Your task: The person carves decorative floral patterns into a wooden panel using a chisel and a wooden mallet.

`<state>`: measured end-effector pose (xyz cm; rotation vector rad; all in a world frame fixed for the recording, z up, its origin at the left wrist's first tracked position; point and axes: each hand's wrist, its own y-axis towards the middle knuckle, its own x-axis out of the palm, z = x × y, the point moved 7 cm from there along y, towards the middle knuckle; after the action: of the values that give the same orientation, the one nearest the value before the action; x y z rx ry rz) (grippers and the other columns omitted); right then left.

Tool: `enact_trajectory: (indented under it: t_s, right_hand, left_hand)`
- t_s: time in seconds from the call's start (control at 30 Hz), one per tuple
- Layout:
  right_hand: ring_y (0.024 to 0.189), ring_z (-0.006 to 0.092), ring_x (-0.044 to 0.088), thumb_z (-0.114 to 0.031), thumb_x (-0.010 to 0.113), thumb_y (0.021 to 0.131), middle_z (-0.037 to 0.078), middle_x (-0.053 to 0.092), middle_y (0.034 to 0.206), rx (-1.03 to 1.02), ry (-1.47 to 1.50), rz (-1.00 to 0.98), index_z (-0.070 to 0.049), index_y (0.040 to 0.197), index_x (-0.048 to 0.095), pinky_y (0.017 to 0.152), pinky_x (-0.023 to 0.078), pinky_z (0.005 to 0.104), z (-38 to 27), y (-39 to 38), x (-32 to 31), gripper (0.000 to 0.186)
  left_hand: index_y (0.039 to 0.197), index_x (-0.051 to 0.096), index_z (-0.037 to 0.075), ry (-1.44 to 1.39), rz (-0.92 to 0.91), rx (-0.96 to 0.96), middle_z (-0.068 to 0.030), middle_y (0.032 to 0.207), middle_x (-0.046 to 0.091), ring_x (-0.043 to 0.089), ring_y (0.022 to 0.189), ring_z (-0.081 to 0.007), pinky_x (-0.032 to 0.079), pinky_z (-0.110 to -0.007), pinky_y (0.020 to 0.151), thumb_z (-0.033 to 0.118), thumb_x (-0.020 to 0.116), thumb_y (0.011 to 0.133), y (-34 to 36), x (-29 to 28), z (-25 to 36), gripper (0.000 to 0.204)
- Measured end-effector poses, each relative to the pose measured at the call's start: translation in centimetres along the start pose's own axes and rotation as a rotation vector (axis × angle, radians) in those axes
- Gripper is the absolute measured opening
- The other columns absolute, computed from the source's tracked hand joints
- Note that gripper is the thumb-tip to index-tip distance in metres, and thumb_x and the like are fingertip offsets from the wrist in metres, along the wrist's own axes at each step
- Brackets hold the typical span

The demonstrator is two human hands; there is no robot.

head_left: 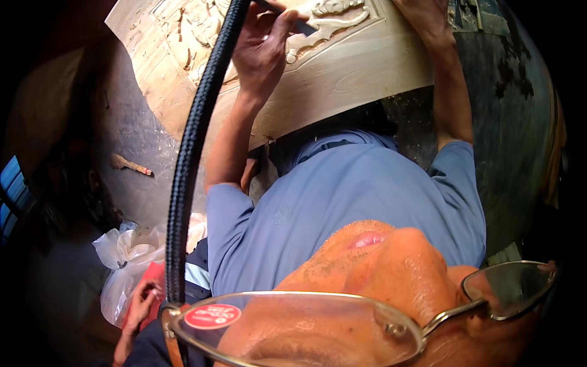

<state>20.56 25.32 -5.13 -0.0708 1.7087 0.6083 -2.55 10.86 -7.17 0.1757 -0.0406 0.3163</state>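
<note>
A pale carved wooden panel (351, 82) lies at 12 o'clock, its plain margin turned toward the wearer and its near edge close to the waist, a placement that seems chosen to bring the carved relief (338, 7) within comfortable reach; the left hand (260, 58), just short of 12, grasps a dark flat-bladed tool (304, 28) between thumb and fingers, its free end pointing toward 4 o'clock over the relief, a hold that looks suited to guiding the tip closely; whether that end touches the wood, I cannot tell; the right hand (422, 15), at 1 o'clock, is on or just over the panel's far-right part, perhaps to steady it, though the fingers are cut off by the upper edge, so whether they clamp the board or lie loose cannot be told; a black braided cable (194, 131) runs from 11 o'clock down toward 7, close to the lens and crossing the view of the panel; a short straw-coloured brush (130, 163) lies on the floor (143, 189) at 9, apart from the panel; at 8, a knotted clear plastic bag (119, 260) sits beside a red item (154, 274), near which another person's hand (142, 300) has bent fingers, its grip unclear.
</note>
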Motion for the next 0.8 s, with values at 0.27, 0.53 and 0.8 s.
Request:
enact_trajectory:
  t_s: [0.27, 0.53, 0.8]
  right_hand:
    - [0.091, 0.0169, 0.072, -0.002, 0.072, 0.091, 0.011, 0.075, 0.11, 0.344, 1.318, 0.199, 0.0, 0.141, 0.059, 0.075, 0.057, 0.0289, 2.7, -2.2, -0.2, 0.051]
    - [0.068, 0.0172, 0.061, -0.057, 0.073, 0.09, 0.028, 0.062, 0.121, 0.299, 1.619, 0.168, 0.013, 0.147, 0.034, 0.059, 0.046, 0.0272, 9.3, -10.2, -4.7, 0.099]
    - [0.068, 0.0181, 0.063, -0.05, 0.077, 0.09, 0.024, 0.067, 0.109, 0.425, 1.589, 0.2, 0.012, 0.143, 0.04, 0.063, 0.05, 0.0262, 9.3, -12.9, -3.6, 0.09]
  left_hand:
    - [0.11, 0.06, 0.0, 0.19, -0.155, -0.047, -0.0111, 0.082, 0.074, 0.073, 0.074, -0.0155, 0.059, -0.028, 0.062, 0.005, 0.066, 0.1, 1.9, 4.8, -3.4, 0.013]
    - [0.11, 0.061, 0.0, 0.298, -0.238, 0.013, -0.0104, 0.082, 0.073, 0.073, 0.074, -0.0168, 0.059, -0.03, 0.062, 0.005, 0.066, 0.1, 2.0, 6.7, -5.1, 0.013]
    - [0.111, 0.062, 0.0, 0.352, -0.268, 0.039, -0.0097, 0.083, 0.073, 0.073, 0.074, -0.0182, 0.058, -0.032, 0.063, 0.006, 0.065, 0.1, 1.6, 7.1, -5.9, 0.013]
